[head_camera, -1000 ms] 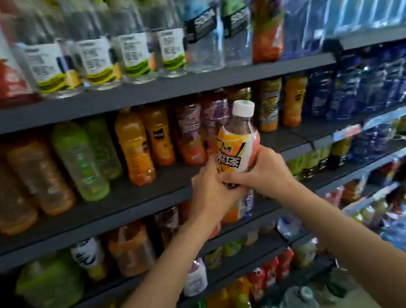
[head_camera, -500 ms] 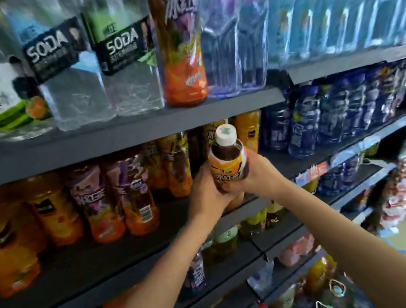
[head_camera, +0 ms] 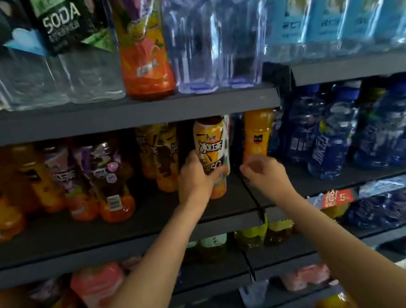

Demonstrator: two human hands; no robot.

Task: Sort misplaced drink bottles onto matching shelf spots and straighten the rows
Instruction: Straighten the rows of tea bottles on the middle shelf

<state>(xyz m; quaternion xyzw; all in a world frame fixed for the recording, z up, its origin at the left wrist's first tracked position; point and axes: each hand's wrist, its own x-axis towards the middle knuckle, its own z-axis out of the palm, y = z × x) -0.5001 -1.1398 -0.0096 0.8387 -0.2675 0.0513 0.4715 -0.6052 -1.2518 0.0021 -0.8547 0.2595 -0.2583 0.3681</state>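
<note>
Since 0.5 s ago, the right hand (head_camera: 263,172) has let go and hangs loosely curled, holding nothing. Only the left hand (head_camera: 196,177) grips the iced tea bottle (head_camera: 212,147), upright at the middle shelf (head_camera: 120,237) (cap hidden under the upper shelf edge). Matching bottles (head_camera: 161,156) stand just left; open room lies in front.

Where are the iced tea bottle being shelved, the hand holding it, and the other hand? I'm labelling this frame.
iced tea bottle (head_camera: 211,145), head view, on its orange and white label.
left hand (head_camera: 194,178), head view, on the back of the hand gripping the bottle.
right hand (head_camera: 262,169), head view, on its knuckles, beside the bottle.
</note>
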